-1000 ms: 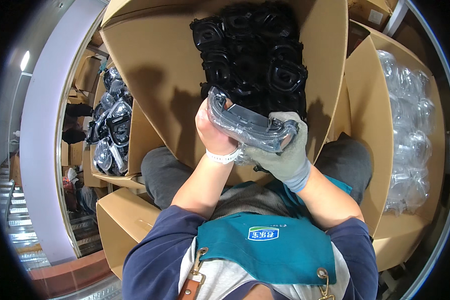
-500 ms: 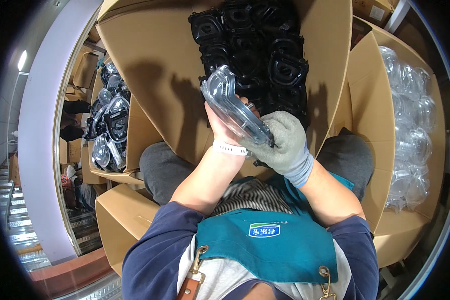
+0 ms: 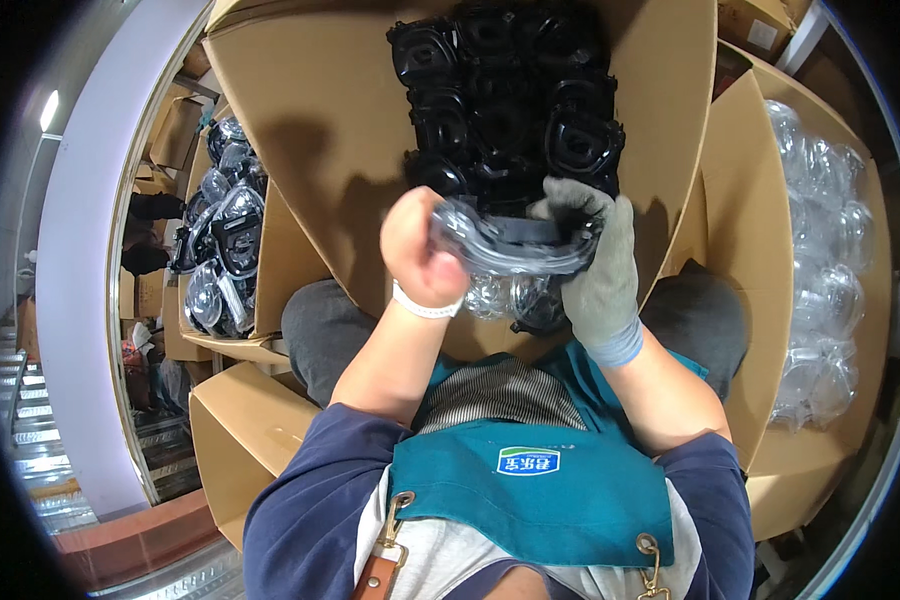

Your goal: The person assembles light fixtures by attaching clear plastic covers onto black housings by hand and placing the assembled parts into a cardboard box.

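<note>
Clear lid (image 3: 515,245) swung flat since before, both hands (image 3: 425,255) (image 3: 595,265) clamped on it; centre box (image 3: 300,150) holds stacked black trays (image 3: 505,95), uncounted.

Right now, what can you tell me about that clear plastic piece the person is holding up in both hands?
The clear plastic shell looks thin, glossy and moulded, with a dark part showing inside or behind it. It is held roughly level above the big cardboard box, in front of the stacked black trays. The bare left hand grips its left end in a fist; the gloved right hand holds its right end.
</note>
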The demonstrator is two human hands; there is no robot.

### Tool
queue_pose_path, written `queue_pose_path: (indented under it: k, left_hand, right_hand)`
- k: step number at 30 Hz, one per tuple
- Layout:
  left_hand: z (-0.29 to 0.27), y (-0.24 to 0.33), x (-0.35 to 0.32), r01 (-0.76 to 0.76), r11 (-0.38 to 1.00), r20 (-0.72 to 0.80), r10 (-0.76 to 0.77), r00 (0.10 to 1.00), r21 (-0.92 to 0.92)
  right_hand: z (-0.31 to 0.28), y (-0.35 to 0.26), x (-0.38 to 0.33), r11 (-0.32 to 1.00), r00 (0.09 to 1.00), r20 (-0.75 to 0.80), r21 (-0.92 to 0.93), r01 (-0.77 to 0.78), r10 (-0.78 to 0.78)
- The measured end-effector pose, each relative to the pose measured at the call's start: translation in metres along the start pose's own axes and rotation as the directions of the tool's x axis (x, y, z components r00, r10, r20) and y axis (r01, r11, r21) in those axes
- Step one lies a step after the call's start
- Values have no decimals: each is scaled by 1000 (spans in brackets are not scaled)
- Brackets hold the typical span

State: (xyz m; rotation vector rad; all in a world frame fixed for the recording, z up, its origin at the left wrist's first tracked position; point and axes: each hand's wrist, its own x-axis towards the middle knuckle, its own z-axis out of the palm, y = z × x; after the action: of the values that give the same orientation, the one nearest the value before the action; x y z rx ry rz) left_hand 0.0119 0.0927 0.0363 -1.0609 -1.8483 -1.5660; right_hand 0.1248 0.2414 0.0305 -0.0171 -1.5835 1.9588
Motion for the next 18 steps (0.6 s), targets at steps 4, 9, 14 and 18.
queue_pose_path:
  k: [4, 9, 14, 18]
  left_hand:
    - [11, 28, 10, -168, 984, 285, 147, 947, 53]
    - [9, 35, 12, -127, 987, 344, 87, 935, 95]
    - [0, 44, 27, -273, 960, 457, 218, 862, 57]
    - [-8, 51, 28, -204, 979, 586, 179, 790, -23]
  right_hand:
    - [-10, 5, 0, 950, 950, -196, 246, -191, 242]
    - [-13, 9, 5, 919, 882, -417, 393, -42, 218]
    - [-13, -4, 24, 626, 729, -324, 758, -181, 603]
    - [-16, 9, 26, 322, 889, 168, 890, -322, 426]
